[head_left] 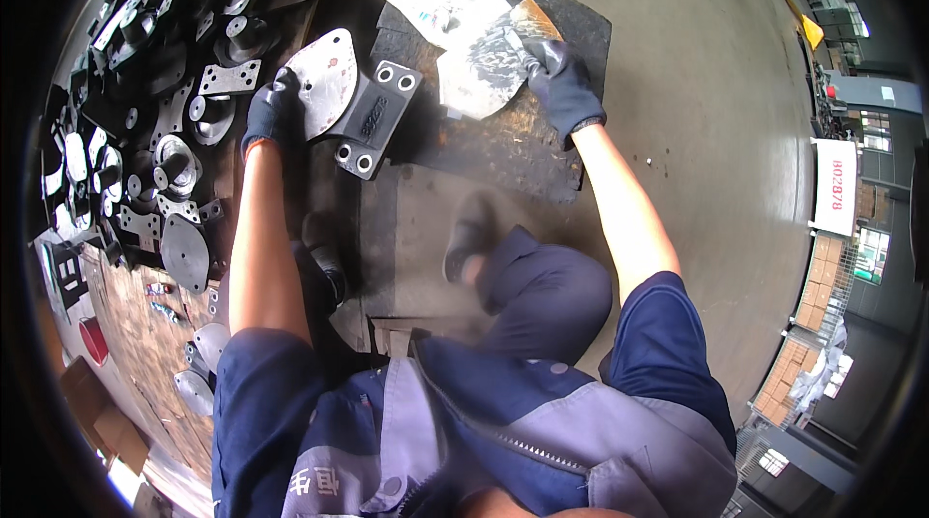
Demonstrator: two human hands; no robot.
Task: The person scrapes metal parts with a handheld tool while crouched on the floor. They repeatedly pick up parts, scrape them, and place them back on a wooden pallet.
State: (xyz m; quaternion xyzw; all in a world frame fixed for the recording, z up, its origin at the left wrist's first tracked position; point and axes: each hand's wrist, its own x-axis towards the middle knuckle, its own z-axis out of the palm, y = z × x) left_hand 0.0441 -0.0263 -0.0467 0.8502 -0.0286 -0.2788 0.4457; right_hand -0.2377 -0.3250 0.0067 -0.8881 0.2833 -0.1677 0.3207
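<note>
My left hand (272, 112), in a dark glove, grips the edge of a grey metal bracket part (353, 102): a rounded plate fixed to a dark block with several bolt holes, tilted up from the floor. My right hand (561, 83), also gloved, holds a worn sheet of abrasive paper or cloth (484, 63) with a brown backing, just right of the part. A second pale sheet (440, 0) lies beyond it. Both rest over a dark rubber mat (523, 150).
A heap of dark metal flanges, plates and brackets (164, 102) fills the left side. My feet (469, 237) stand on the mat edge. Grey concrete floor (716, 131) spreads to the right. Wire cages with cardboard boxes (813, 325) line the far right.
</note>
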